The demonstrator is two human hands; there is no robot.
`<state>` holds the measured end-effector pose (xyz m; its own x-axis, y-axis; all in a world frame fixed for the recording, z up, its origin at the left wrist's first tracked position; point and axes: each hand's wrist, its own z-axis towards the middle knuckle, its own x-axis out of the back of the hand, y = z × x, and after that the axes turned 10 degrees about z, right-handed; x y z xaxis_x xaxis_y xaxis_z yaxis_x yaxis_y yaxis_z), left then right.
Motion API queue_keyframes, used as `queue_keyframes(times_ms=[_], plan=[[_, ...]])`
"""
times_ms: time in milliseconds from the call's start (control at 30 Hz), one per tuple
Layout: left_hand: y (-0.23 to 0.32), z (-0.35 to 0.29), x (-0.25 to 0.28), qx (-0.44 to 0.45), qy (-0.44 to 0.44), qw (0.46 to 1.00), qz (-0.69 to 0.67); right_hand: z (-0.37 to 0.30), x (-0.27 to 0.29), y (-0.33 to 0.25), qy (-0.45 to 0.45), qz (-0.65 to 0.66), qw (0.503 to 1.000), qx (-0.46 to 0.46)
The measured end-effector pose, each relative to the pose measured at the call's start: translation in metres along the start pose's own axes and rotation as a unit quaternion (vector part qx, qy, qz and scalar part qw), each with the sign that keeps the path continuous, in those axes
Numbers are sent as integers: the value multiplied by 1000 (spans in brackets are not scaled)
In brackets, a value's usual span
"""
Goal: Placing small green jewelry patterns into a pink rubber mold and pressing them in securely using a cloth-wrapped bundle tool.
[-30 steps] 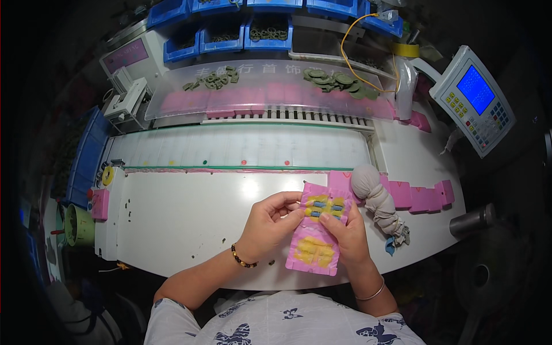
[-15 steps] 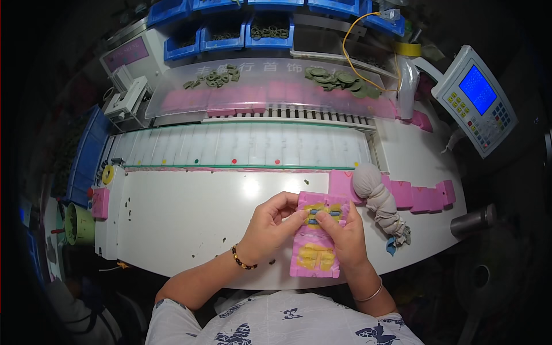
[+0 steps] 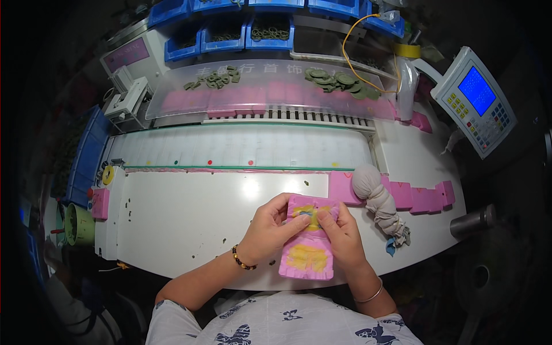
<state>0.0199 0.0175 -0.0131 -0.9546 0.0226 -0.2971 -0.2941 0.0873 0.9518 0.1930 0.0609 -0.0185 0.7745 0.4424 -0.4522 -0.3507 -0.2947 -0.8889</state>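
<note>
I hold an opened pink rubber mold point(image 3: 306, 270) in both hands, above the near part of the white table. Its two halves hang one below the other, with yellow-stained hollows on their inner faces. Small blue bits show in the upper half, partly hidden by my thumbs. My left hand point(image 3: 270, 225) is closed on the left edge of that half, its thumb lying on the inner face. On the opposite edge my right hand point(image 3: 345, 237) grips too, its thumb pressing beside the left one. Both sets of fingertips are hidden behind the mold.
A tied white cloth bag point(image 3: 376, 198) lies right of my hands, by several pink blocks point(image 3: 399, 194). Beyond the table runs a white conveyor point(image 3: 241, 146) with coloured dots. Green pieces point(image 3: 339, 80) sit on a clear cover. A keypad panel point(image 3: 477, 100) stands right; blue bins point(image 3: 269, 31) line the back.
The mold has shifted slightly left and tilted in my hands, and my thumbs now hide more of the blue bits. The conveyor's coloured dots have moved left.
</note>
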Motion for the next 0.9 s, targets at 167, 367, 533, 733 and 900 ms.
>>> queue_keyframes(times_ms=[167,367,533,733,900], plan=[[5,0,5,57,7,998,6,0,-1,-3,-11,-10,1000,5],[4,0,8,47,14,998,-34,1,7,-11,-29,0,999,-26],[7,-2,12,96,-14,995,-35,0,6,-12,-14,-63,997,-51],[11,0,16,121,-43,980,-151,2,20,-8,8,90,992,-91],[16,1,10,113,-39,975,-186,4,2,-15,31,20,999,-20]])
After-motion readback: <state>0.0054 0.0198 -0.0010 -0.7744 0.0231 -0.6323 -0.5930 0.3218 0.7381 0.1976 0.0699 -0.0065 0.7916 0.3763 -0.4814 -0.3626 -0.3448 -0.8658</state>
